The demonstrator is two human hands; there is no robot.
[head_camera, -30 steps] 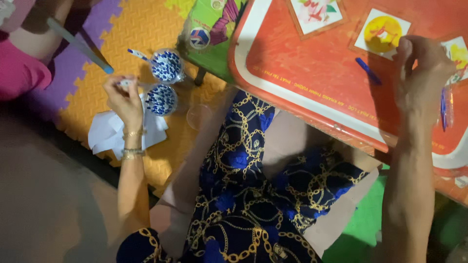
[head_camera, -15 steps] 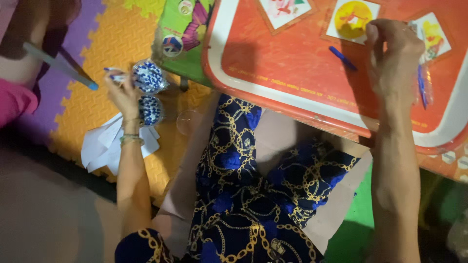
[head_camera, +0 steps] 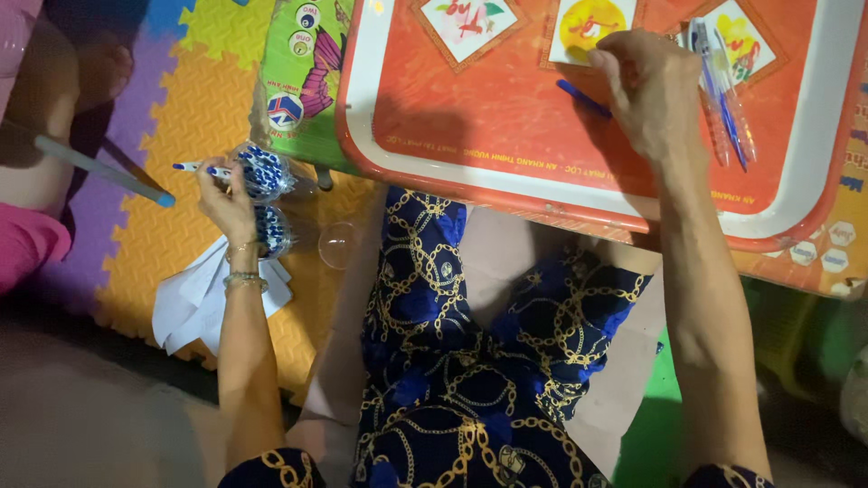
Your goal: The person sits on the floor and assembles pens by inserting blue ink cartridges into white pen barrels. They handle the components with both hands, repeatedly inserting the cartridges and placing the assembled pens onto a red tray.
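Note:
My left hand (head_camera: 226,201) is down at the floor mat on the left, fingers closed on a blue and white pen (head_camera: 194,167) beside two bundles of blue-capped pens in clear wrap (head_camera: 265,172). A second bundle (head_camera: 271,230) lies just under the hand. My right hand (head_camera: 646,86) rests on the red tray (head_camera: 470,126), fingers curled on a blue pen (head_camera: 579,96) near a yellow picture card (head_camera: 588,27). Several more pens (head_camera: 723,90) lie to the right of that hand.
White paper sheets (head_camera: 185,303) lie on the yellow foam mat (head_camera: 208,108). A clear round lid (head_camera: 337,244) sits by my knee. Another person's leg in pink (head_camera: 27,244) and a long grey stick (head_camera: 99,170) are at far left. A green printed board (head_camera: 303,72) lies under the tray.
The view has shifted, so the tray and mat sit further left and lower. My left hand stays at the pen bundles; my right hand has stayed on the tray near the yellow card.

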